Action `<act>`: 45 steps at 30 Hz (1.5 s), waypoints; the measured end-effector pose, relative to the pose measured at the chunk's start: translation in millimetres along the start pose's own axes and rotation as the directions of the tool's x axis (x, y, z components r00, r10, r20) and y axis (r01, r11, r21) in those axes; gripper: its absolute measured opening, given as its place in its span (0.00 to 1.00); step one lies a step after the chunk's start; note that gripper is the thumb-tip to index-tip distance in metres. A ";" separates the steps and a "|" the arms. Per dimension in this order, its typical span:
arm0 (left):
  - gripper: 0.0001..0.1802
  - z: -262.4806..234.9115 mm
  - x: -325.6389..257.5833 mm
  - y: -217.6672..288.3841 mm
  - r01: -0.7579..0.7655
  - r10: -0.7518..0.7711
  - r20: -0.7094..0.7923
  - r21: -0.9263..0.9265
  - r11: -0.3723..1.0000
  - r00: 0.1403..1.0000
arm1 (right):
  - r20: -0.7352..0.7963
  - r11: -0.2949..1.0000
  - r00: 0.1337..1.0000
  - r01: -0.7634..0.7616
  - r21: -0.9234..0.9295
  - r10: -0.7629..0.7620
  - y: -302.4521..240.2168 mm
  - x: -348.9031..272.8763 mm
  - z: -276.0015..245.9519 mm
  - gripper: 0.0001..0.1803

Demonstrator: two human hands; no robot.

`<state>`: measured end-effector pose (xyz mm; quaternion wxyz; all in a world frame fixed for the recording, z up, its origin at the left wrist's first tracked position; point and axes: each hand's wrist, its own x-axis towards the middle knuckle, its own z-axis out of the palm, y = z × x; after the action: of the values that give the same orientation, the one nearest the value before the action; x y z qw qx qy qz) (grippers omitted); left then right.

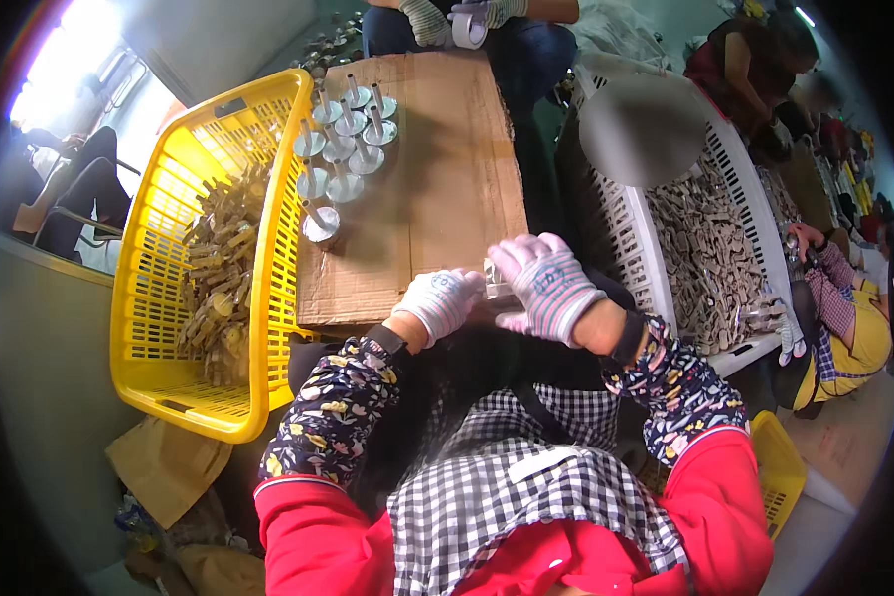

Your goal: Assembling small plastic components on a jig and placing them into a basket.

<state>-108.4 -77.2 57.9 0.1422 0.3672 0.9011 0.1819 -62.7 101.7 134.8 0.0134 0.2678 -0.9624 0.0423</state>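
Sitting near the cardboard's (457, 169) five o'clock edge, the small shiny piece (497, 289) is resting between a bunched left hand (441, 304) and a wider-fingered right hand (548, 288), can't tell which is actually gripping, so loose gloved fingers could be dropping it tbh.

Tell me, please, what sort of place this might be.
Probably a workshop or factory: a yellow crate and a white crate hold heaps of small parts, stemmed discs stand on cardboard, and another gloved person is opposite.

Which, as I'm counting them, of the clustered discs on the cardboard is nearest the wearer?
The disc lowest in the picture; the other discs stand farther up the cardboard.
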 end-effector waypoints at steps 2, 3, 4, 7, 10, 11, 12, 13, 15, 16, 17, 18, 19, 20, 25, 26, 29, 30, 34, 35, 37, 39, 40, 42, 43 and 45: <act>0.08 1.0 1.9 -3.8 -0.062 0.059 0.029 0.104 0.993 0.998 | 0.108 0.996 0.994 -0.019 0.087 0.010 4.0 6.7 1.2 0.35; 0.08 1.7 2.7 -2.3 -0.064 0.061 0.033 0.107 0.992 0.998 | 0.199 0.991 0.979 -0.066 0.114 0.043 10.5 13.9 2.1 0.32; 0.10 2.6 2.2 0.0 -0.023 0.034 -0.050 0.205 0.978 0.998 | 0.289 0.984 0.955 -0.115 0.138 0.071 18.7 21.4 3.0 0.29; 0.13 12.5 9.9 6.0 0.064 -0.011 -0.175 0.300 0.952 0.984 | 0.454 0.939 0.889 -0.206 0.277 0.061 46.6 46.4 -2.8 0.22; 0.13 9.0 20.3 0.9 0.089 -0.041 -0.177 0.275 0.957 0.983 | 0.471 0.879 0.877 -0.150 0.453 -0.093 90.8 61.9 9.5 0.30; 0.13 -1.4 19.3 0.0 -0.020 0.067 -0.172 0.263 0.965 0.983 | 0.412 0.795 0.905 -0.175 0.581 -0.102 106.7 60.5 4.5 0.31; 0.12 -10.2 13.3 0.0 -0.123 0.170 -0.169 0.253 0.960 0.971 | -0.139 0.561 0.990 0.094 0.822 0.038 116.8 54.0 16.0 0.33; 0.08 9.1 13.8 -15.3 -0.203 0.060 -0.310 -0.455 0.867 0.949 | 0.013 0.176 0.983 -0.046 0.983 0.183 127.4 40.9 25.6 0.36; 0.08 -17.3 -3.8 8.3 -0.090 -0.075 -0.139 -0.884 0.459 0.987 | 0.237 -0.417 0.970 -0.193 0.888 0.056 118.5 25.6 31.7 0.43; 0.09 -27.1 -16.4 7.5 -0.043 -0.057 -0.076 -0.894 0.446 0.995 | 0.217 -0.547 0.966 -0.258 0.796 -0.140 107.6 18.0 36.7 0.48; 0.09 -36.7 -25.1 11.8 -0.034 -0.058 -0.068 -0.886 0.463 0.996 | 0.259 -0.558 0.964 -0.248 0.792 -0.062 98.4 11.4 49.8 0.50; 0.12 -41.7 -33.4 14.8 0.097 -0.101 0.066 -0.937 0.335 0.993 | 0.229 -0.564 0.961 -0.276 0.778 -0.156 83.8 2.8 47.6 0.51; 0.15 -46.7 -41.9 17.8 0.225 -0.130 0.202 -0.954 0.197 0.971 | 0.132 -0.554 0.983 -0.180 0.813 -0.126 67.7 -4.2 45.1 0.51; 0.15 -51.0 -50.8 23.3 0.237 -0.140 0.211 -0.949 0.207 0.967 | 0.035 -0.541 0.994 -0.084 0.837 -0.099 50.2 -9.3 36.0 0.50; 0.15 -54.4 -73.2 45.9 0.196 -0.225 0.154 -0.965 0.176 0.962 | -0.215 -0.219 0.951 0.167 0.961 -0.221 27.9 -46.7 35.2 0.25; 0.15 -57.5 -74.8 52.5 0.199 -0.229 0.156 -0.963 0.184 0.961 | -0.224 -0.225 0.950 0.174 0.959 -0.219 24.9 -48.7 26.8 0.25; 0.13 -54.8 -76.2 64.1 0.189 -0.283 0.134 -0.966 0.177 0.950 | 0.381 -0.116 0.922 -0.386 0.915 -0.065 12.2 -54.8 0.5 0.11; 0.12 -44.3 -79.8 58.2 0.139 -0.323 0.075 -0.973 0.182 0.943 | 0.375 -0.120 0.925 -0.380 0.917 -0.069 7.5 -54.3 0.6 0.11; 0.10 7.6 -80.8 17.2 -0.049 -0.411 -0.163 -0.960 0.274 0.897 | 0.370 -0.024 0.926 -0.369 0.929 0.074 -4.8 -58.3 5.8 0.12; 0.10 2.9 -78.9 17.3 -0.062 -0.429 -0.202 -0.946 0.318 0.881 | 0.370 -0.128 0.926 -0.358 0.925 0.078 -5.6 -61.0 7.7 0.12; 0.09 5.9 -76.8 10.0 -0.063 -0.447 -0.344 -0.844 0.533 0.826 | 0.370 -0.233 0.926 -0.343 0.910 0.081 -7.5 -64.9 4.5 0.11; 0.09 2.6 -79.3 11.0 0.012 -0.467 -0.376 -0.768 0.640 0.801 | 0.449 -0.264 0.892 -0.419 0.869 0.062 -12.3 -66.3 -12.8 0.11; 0.08 1.2 -80.7 10.4 0.090 -0.481 -0.414 -0.679 0.729 0.773 | 0.449 -0.268 0.891 -0.419 0.867 0.060 -14.5 -64.0 -10.9 0.11; 0.09 -0.6 -78.5 6.8 0.085 -0.439 -0.508 -0.577 0.812 0.741 | 0.325 -0.022 0.940 -0.325 0.946 0.105 -16.8 -61.3 -7.2 0.11; 0.09 -1.3 -76.5 5.1 0.087 -0.385 -0.595 -0.466 0.880 0.706 | -0.060 0.322 0.991 0.018 0.947 0.121 -13.3 -60.2 12.9 0.10; 0.10 -3.1 -76.7 2.9 0.117 -0.359 -0.656 -0.384 0.916 0.664 | 0.060 0.112 0.987 -0.078 0.991 0.150 -19.8 -57.1 6.2 0.09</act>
<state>-54.9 -130.7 71.3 -0.1403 0.1178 0.8851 0.4278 -3.6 113.6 127.3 -0.1440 0.1337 -0.7091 0.6771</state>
